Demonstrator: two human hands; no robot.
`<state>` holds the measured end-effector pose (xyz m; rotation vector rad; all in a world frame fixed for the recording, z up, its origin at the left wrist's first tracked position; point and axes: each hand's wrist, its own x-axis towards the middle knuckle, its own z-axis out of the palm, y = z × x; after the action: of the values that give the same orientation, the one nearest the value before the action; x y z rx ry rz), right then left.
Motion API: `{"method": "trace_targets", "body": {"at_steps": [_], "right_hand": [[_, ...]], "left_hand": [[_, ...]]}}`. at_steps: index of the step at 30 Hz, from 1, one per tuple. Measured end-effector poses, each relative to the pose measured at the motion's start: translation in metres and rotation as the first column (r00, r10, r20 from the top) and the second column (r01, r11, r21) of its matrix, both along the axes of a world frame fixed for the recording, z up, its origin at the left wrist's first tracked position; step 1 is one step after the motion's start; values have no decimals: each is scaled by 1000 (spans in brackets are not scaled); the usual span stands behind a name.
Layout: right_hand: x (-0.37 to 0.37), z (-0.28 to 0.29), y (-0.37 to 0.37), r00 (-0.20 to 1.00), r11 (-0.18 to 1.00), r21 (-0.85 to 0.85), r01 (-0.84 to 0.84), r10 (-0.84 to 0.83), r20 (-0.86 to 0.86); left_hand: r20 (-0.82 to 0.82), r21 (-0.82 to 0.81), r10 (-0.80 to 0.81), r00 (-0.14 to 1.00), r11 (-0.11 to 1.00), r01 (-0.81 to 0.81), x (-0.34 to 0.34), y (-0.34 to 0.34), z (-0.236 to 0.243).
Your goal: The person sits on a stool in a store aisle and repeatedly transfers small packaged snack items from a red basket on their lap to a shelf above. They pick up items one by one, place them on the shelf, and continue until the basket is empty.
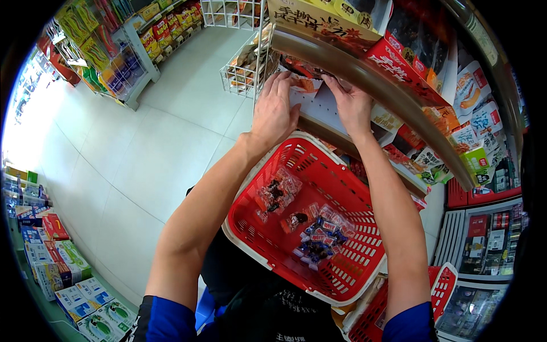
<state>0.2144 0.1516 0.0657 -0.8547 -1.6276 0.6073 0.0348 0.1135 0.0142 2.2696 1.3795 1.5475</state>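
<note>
My left hand [276,108] reaches to the left end of a shelf [319,108] under a curved brown shelf edge. Its fingers are stretched forward, with the thumb apart, beside an orange and white snack packet [306,85]. From the other side, my right hand [351,106] bends its fingers against that packet's right end. The brown edge and my fingers hide part of the packet. Below my forearms is a red shopping basket [364,219] with a white rim. Clear bags of dark snacks [279,191] and blue-and-white wrapped sweets [323,236] lie in it.
White wire baskets [242,71] of packets hang left of the shelf. Above the brown edge stand snack boxes [407,71]. A second red basket [441,293] sits at lower right. Stacked boxes [57,256] line the left, and a snack rack [108,57] stands across the tiled floor [137,154].
</note>
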Motion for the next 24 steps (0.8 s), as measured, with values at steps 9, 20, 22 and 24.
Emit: {"method": "trace_targets", "body": {"at_steps": [9,20,22,24], "right_hand": [[-10,-9,7,997,997,-12,-75,75,-22],[-5,-3,36,786,919,371,137,-329,524],[-2,-2,44,753,873,475,110,-385,533],[-2,1,47,692,854,507,118,-437,575]], "left_hand": [[-175,-14,94,980,995,-98,2,2,3],[-391,97,160,906,986,-132,-2,13,8],[-386,74,148,911,989,-129,-1,13,9],[-418,-26,111,902,991,-134,-3,16,15]]}}
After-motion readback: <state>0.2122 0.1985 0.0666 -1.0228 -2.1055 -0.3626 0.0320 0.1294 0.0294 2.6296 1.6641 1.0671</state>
